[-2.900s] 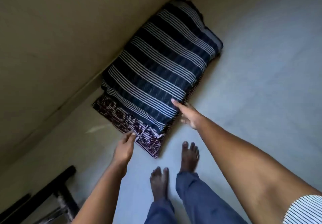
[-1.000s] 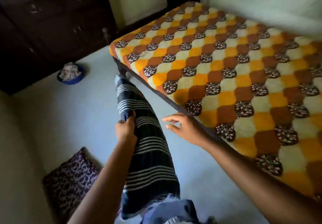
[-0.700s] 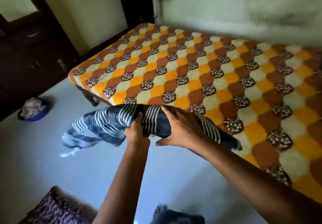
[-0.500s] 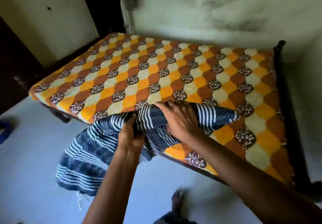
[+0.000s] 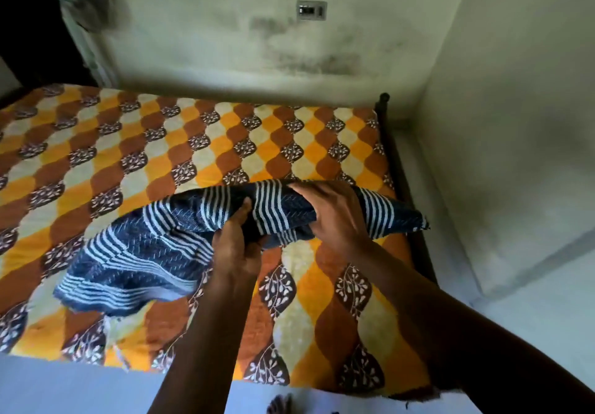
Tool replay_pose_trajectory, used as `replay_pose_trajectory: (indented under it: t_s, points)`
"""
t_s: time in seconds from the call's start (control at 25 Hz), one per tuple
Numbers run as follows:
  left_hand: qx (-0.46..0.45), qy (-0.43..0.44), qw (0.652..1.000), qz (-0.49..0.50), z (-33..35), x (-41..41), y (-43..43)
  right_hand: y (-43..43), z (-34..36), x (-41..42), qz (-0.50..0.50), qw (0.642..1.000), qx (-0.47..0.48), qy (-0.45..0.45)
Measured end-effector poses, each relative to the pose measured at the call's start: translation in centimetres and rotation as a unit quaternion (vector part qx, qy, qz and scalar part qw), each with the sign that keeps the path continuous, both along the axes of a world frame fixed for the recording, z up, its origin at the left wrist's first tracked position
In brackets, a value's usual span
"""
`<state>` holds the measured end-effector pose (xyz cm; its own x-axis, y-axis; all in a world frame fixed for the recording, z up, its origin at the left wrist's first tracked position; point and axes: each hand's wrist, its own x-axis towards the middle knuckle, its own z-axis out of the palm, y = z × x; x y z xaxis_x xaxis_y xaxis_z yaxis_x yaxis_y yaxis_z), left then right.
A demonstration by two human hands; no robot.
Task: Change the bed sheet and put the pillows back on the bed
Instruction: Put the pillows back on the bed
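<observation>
Striped pillow (image 5: 135, 252) now over bed (image 5: 322, 143)

You are holding a pillow (image 5: 180, 239) covered in soft cloth. The dark blue cover is looking woven and matt, with white stripes and a fine stitched texture, and it is creasing where your left hand (image 5: 236, 246) and right hand (image 5: 335, 217) are gripping it. Beneath it, the bed sheet (image 5: 96, 156) is showing as thick, slightly fuzzy matt cloth. At the right of the frame the bed frame (image 5: 399, 168) is looking like dark, dull wood. The wall (image 5: 225, 43) across the top is appearing matt, rough and stained. The floor (image 5: 64, 388) along the bottom is looking smooth and pale.
</observation>
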<state>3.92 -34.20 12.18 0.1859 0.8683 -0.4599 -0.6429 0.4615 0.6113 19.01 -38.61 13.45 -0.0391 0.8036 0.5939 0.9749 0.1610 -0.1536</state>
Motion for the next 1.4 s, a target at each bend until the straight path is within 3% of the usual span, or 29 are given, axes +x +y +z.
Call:
replay_pose_trajectory:
  t_s: [0.16, 0.36, 0.48, 0.72, 1.04, 1.24, 1.4]
  points:
    - [-0.025, -0.042, 0.998, -0.039, -4.4, 5.4, -0.4, 1.0, -4.2, 6.7, 0.022, 0.999, -0.029, -0.027]
    - [-0.182, -0.029, 0.982, -0.033, -14.0, 13.5, -6.8, -2.7, -12.5, 15.5, 0.118, 0.978, -0.169, -0.046]
    - [-0.212, -0.026, 0.974, 0.079, -17.0, 18.0, -13.1, -6.6, -15.5, 19.6, 0.173, 0.960, -0.220, -0.020]
    - [-0.242, -0.023, 0.944, 0.222, -17.9, 17.9, -19.4, -9.3, -16.7, 22.1, 0.265, 0.941, -0.212, -0.009]
    - [-0.269, -0.022, 0.927, 0.260, -19.5, 16.6, -18.2, -8.8, -17.6, 24.6, 0.292, 0.934, -0.206, -0.001]
    - [-0.299, 0.054, 0.889, 0.342, -21.1, 17.4, -18.4, -6.8, -17.2, 26.5, 0.334, 0.923, -0.188, 0.008]
    - [-0.237, -0.014, 0.871, 0.431, -19.3, 21.0, -17.5, -0.7, -14.8, 28.6, 0.394, 0.906, -0.155, 0.016]
